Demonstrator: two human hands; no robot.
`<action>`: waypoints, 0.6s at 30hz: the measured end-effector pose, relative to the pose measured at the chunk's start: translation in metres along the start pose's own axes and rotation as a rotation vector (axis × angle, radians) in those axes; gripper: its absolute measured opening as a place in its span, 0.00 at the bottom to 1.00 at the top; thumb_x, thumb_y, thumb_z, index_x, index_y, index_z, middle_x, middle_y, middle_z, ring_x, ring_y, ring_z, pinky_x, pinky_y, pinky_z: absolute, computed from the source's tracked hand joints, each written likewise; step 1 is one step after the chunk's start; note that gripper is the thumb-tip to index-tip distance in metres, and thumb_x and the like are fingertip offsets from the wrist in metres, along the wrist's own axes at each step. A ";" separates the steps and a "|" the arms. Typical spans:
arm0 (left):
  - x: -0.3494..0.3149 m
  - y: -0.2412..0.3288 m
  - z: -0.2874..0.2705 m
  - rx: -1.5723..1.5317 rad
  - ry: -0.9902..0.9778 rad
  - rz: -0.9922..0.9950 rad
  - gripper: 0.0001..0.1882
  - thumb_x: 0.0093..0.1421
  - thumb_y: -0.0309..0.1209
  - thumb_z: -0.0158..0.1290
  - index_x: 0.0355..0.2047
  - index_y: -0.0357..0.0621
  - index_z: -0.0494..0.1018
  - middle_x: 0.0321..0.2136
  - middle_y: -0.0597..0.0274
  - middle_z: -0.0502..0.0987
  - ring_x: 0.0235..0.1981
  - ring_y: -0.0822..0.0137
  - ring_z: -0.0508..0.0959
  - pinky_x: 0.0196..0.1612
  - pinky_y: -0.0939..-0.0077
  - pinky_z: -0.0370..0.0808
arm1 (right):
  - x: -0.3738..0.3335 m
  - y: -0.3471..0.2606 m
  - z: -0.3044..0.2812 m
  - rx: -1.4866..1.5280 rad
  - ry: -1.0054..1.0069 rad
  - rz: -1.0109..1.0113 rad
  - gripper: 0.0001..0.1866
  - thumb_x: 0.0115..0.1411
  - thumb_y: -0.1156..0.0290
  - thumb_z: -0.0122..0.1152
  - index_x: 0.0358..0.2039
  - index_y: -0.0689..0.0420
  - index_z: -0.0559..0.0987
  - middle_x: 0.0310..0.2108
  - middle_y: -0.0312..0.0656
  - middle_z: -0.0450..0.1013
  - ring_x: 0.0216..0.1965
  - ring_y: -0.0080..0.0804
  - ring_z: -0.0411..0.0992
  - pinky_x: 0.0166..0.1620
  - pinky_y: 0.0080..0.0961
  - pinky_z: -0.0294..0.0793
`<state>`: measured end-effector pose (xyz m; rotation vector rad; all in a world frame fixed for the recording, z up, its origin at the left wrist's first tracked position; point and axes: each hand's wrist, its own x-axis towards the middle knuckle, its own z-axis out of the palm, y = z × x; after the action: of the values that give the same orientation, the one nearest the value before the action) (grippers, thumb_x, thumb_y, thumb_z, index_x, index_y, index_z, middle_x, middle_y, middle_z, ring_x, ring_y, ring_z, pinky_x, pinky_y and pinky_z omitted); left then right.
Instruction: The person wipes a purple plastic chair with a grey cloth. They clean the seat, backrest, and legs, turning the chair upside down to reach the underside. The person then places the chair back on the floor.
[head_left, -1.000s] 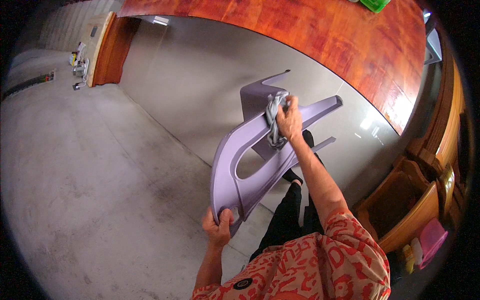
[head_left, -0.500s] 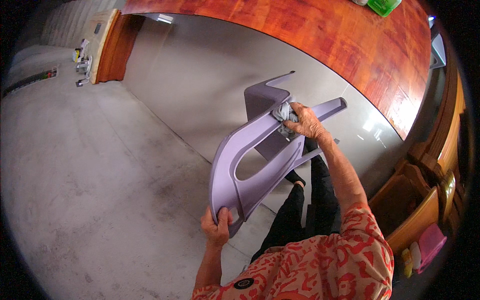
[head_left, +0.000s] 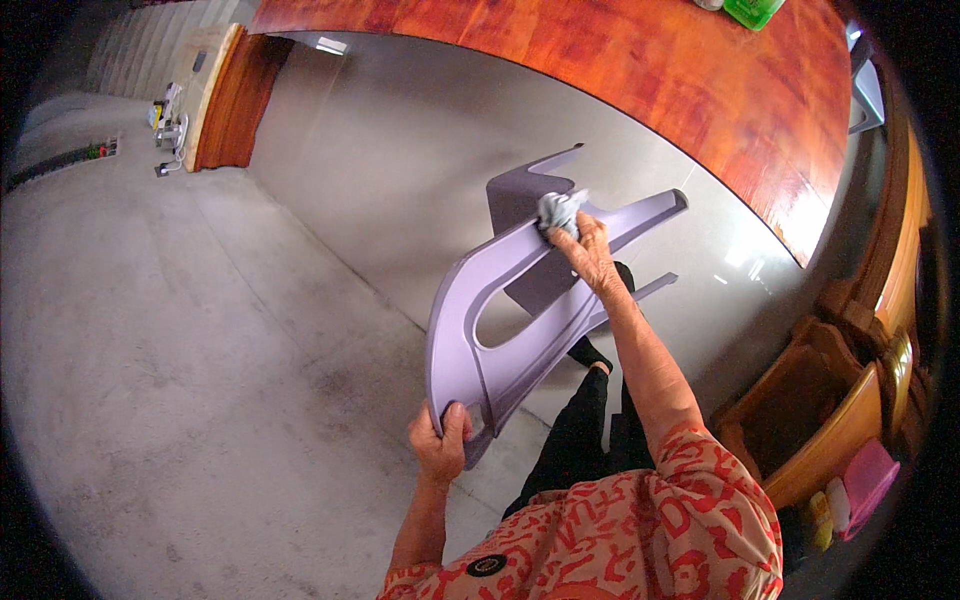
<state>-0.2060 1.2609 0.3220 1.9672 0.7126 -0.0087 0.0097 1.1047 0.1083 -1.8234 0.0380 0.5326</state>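
A light purple plastic chair [head_left: 465,290] is tipped on its side in front of me, its legs pointing away to the upper right. With fingers wrapped round its near edge, my left hand [head_left: 441,440] grips the chair at the lower left. My right hand [head_left: 588,256] is closed on a crumpled grey cloth [head_left: 560,212], which lies against the upper side of the chair near where a leg begins. Part of the cloth is hidden under my fingers. The chair's far legs and underside are partly covered by its own frame.
A glossy reddish-brown wooden table [head_left: 640,70] spans the top, with a green bottle [head_left: 752,10] on it. Carved wooden furniture [head_left: 830,420] stands at right, near a pink basket-like thing [head_left: 870,480]. Grey floor [head_left: 230,400] spreads to the left. Cables and small devices [head_left: 170,130] sit far left.
My right hand has slid the cloth slightly up and to the left along the chair's side. The chair has shifted only a little; my left hand keeps its hold.
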 end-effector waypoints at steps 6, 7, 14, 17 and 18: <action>-0.007 0.002 0.008 -0.047 0.024 -0.019 0.07 0.61 0.27 0.46 0.26 0.37 0.66 0.13 0.65 0.69 0.13 0.77 0.68 0.17 0.80 0.65 | -0.029 -0.043 0.006 -0.064 -0.186 -0.384 0.18 0.43 0.70 0.59 0.37 0.59 0.74 0.34 0.46 0.73 0.36 0.38 0.68 0.45 0.31 0.67; -0.007 0.003 0.008 -0.045 0.021 -0.015 0.07 0.61 0.27 0.46 0.27 0.37 0.66 0.13 0.65 0.69 0.13 0.77 0.68 0.17 0.80 0.65 | -0.039 -0.052 0.009 -0.073 -0.165 -0.463 0.20 0.43 0.70 0.59 0.40 0.57 0.74 0.38 0.46 0.72 0.40 0.41 0.67 0.48 0.33 0.65; -0.011 -0.005 0.008 -0.058 0.078 -0.066 0.06 0.61 0.26 0.46 0.27 0.37 0.66 0.13 0.64 0.69 0.13 0.76 0.68 0.16 0.80 0.65 | -0.033 -0.042 0.003 -0.116 -0.122 -0.513 0.24 0.41 0.79 0.57 0.44 0.53 0.74 0.40 0.42 0.74 0.44 0.38 0.70 0.54 0.33 0.60; -0.009 -0.007 0.004 -0.025 0.035 -0.023 0.07 0.60 0.26 0.47 0.26 0.37 0.66 0.13 0.64 0.70 0.13 0.76 0.68 0.17 0.80 0.65 | 0.001 -0.008 -0.012 -0.147 -0.016 -0.427 0.14 0.40 0.79 0.55 0.32 0.59 0.76 0.25 0.51 0.74 0.29 0.46 0.74 0.36 0.34 0.72; -0.010 -0.007 0.003 -0.025 0.040 -0.028 0.07 0.60 0.26 0.47 0.26 0.37 0.66 0.13 0.64 0.70 0.13 0.76 0.68 0.17 0.80 0.65 | 0.010 -0.003 -0.014 -0.222 -0.002 -0.328 0.14 0.39 0.77 0.54 0.30 0.62 0.75 0.25 0.55 0.72 0.28 0.50 0.73 0.36 0.35 0.72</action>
<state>-0.2165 1.2558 0.3178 1.9380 0.7633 0.0226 0.0243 1.0950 0.1109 -1.9934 -0.3288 0.3146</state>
